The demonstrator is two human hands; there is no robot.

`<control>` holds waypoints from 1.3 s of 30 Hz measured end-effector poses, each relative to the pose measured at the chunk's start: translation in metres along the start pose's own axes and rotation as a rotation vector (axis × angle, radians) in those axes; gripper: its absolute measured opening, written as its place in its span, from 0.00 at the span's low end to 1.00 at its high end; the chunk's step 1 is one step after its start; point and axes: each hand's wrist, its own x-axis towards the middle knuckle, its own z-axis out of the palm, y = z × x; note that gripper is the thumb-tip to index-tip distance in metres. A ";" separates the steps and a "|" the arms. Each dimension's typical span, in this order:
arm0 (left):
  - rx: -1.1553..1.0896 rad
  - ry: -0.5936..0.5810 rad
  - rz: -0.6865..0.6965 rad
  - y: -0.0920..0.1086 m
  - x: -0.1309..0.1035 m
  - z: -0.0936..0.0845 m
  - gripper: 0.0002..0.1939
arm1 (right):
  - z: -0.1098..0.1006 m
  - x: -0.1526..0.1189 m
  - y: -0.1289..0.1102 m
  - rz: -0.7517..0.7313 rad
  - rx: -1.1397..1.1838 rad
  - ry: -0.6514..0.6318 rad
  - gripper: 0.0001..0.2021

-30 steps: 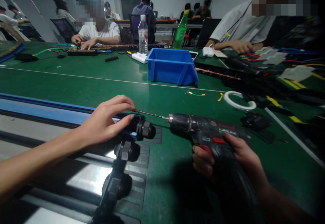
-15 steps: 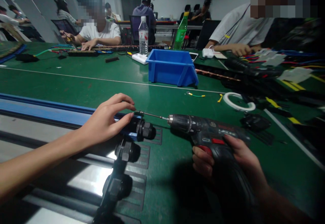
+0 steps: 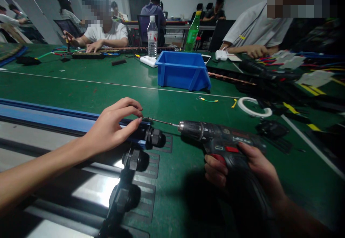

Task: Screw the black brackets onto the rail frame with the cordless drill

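Note:
My right hand [image 3: 242, 166] grips a black and red cordless drill [image 3: 223, 137] by its handle, a finger at the red trigger. A long thin driver bit [image 3: 163, 122] points left from its chuck. At the bit's far tip is a small screw [image 3: 147, 118]; the thumb and fingertips of my left hand [image 3: 115, 123] pinch around its end. That hand rests over the end of a blue-edged metal profile assembly [image 3: 54, 115]. Black cable glands [image 3: 155, 137] stick out from the assembly's end, just below my left fingers. The screw's tip is hidden by the fingers.
A blue bin [image 3: 183, 72] stands ahead on the green table [image 3: 107, 74]. A white ring-shaped coil [image 3: 254, 108], a short green-yellow wire [image 3: 208, 100] and black parts lie to the right. Bottles [image 3: 152, 38] stand behind. Co-workers sit across the table.
Almost nothing has moved: both hands and the drill hold their places. Across the table, the co-worker at left has shifted a raised hand slightly.

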 end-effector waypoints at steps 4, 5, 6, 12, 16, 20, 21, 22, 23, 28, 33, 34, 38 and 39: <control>-0.007 -0.011 0.003 0.000 0.001 -0.001 0.07 | 0.000 0.000 0.000 0.017 -0.006 -0.008 0.30; -0.011 -0.014 0.005 0.000 0.001 -0.001 0.07 | 0.000 0.000 0.000 0.019 -0.007 -0.006 0.31; -0.013 -0.017 0.006 0.000 0.001 -0.001 0.07 | 0.000 0.000 0.000 0.017 -0.001 -0.003 0.31; -0.016 -0.042 0.048 -0.002 0.000 -0.001 0.08 | 0.001 0.001 0.000 0.009 0.052 0.006 0.31; -0.001 -0.038 0.043 -0.002 -0.001 0.000 0.08 | 0.001 0.001 -0.001 0.023 0.044 -0.004 0.31; 0.025 -0.028 0.004 -0.002 0.001 0.001 0.09 | 0.002 0.001 -0.001 0.043 0.064 -0.022 0.30; 0.030 -0.028 -0.002 -0.002 0.001 0.001 0.09 | 0.002 0.001 -0.001 0.043 0.066 -0.025 0.30; 0.036 -0.027 -0.005 -0.002 0.002 0.000 0.09 | 0.002 0.001 -0.001 0.047 0.068 -0.029 0.30; 0.039 -0.026 -0.008 -0.002 0.002 0.000 0.09 | 0.002 0.001 -0.001 0.049 0.070 -0.031 0.30; 0.017 -0.010 -0.027 -0.002 0.001 -0.001 0.08 | 0.001 0.001 -0.001 0.029 0.042 -0.019 0.29; -0.034 -0.018 -0.060 -0.005 0.002 -0.002 0.08 | 0.004 0.001 -0.001 0.006 0.043 0.031 0.27; -0.044 -0.024 -0.065 -0.006 0.002 -0.002 0.08 | 0.005 0.000 -0.001 0.009 0.045 0.034 0.28; -0.086 -0.030 -0.083 -0.008 0.004 -0.001 0.06 | 0.006 0.001 -0.002 0.041 0.060 0.031 0.29; -0.096 -0.025 -0.090 -0.008 0.005 -0.001 0.05 | 0.005 0.001 -0.002 0.042 0.061 0.029 0.29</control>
